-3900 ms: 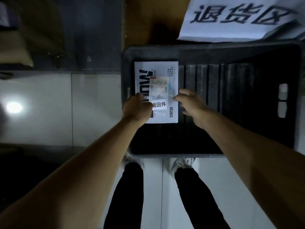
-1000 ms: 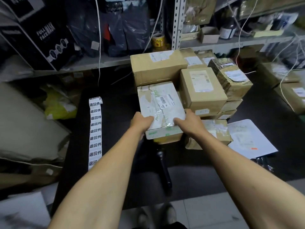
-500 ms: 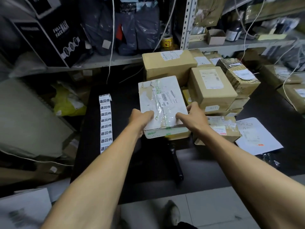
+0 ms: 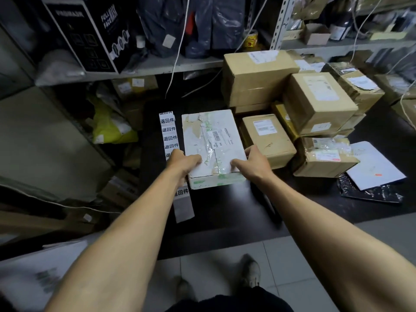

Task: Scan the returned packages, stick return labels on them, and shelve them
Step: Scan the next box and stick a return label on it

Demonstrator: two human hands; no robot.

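A flat white package with torn tape and a small barcode label rests near the front of the black table. My left hand grips its near left corner. My right hand grips its near right corner. A strip of white return labels printed with black characters lies just left of the package, partly under my left hand. Brown cardboard packages are stacked right of and behind the white one.
A metal shelf behind the table holds a black box and dark bags. A yellow bag lies at the left. A white sheet and a black bag lie at the table's right. My shoes stand on floor tiles below.
I turned from the black bin to the table. In the last second both hands drew the white package off the stack, leftward and down onto the table beside the label strip.
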